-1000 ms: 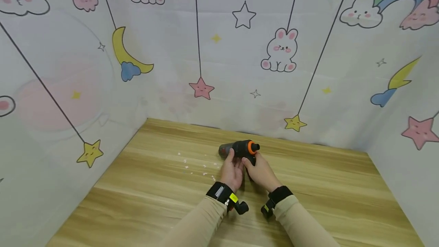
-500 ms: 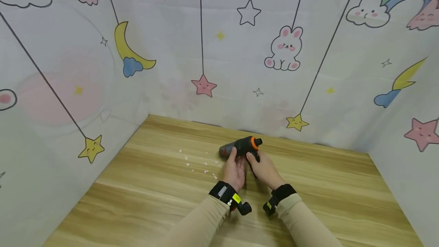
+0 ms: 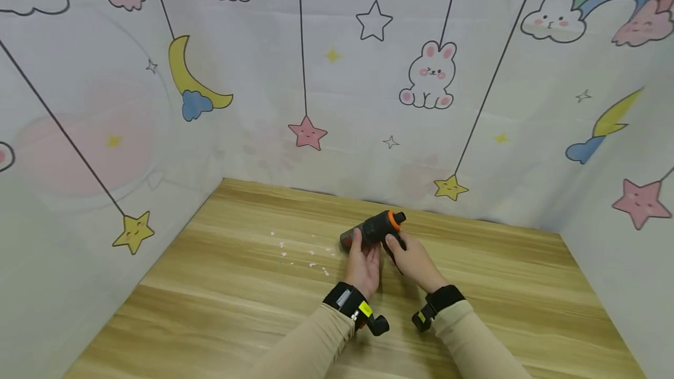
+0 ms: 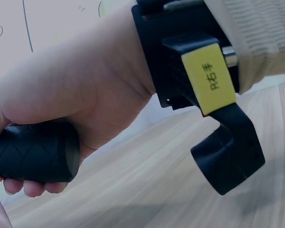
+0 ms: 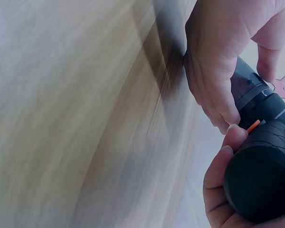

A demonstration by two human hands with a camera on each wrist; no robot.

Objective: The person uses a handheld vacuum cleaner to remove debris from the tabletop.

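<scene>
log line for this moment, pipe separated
left hand: holds black tool | right hand: grips tool's handle | white scraps: on table, left of tool

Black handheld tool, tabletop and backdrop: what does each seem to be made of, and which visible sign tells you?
Handheld tool: probably plastic, dull black; its crisscross-textured grip could be rubber. Tabletop: wood or wood-look laminate, streaky grain, low sheen. Backdrop: likely matte printed fabric, softly creased.

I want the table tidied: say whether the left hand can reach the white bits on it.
Likely yes: the white bits lie near the left hand with nothing seen between, though it would first need to release the black tool.
</scene>
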